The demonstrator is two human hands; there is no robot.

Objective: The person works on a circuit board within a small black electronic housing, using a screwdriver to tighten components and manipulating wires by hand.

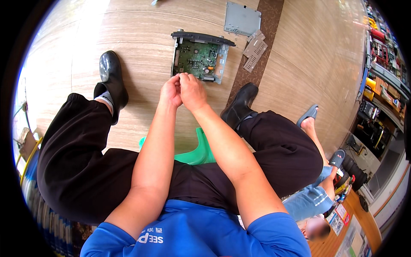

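An opened car stereo unit (195, 60) lies on the floor in front of me, its green circuit board bare and its black front panel on the far side. At its near edge, toward the left corner, my left hand (171, 91) and my right hand (192, 92) meet with fingertips pressed together. Both are closed in a pinch, and whatever is between the fingers is hidden or too small to name. Whether the fingertips touch the unit's metal frame I cannot tell.
A grey metal cover (242, 18) and a perforated metal plate (255, 51) lie to the far right of the unit. My boots flank it. A green plastic stool (199, 150) is under me. At right, another person sits near a wooden desk (357, 214) and loaded shelves (387, 81).
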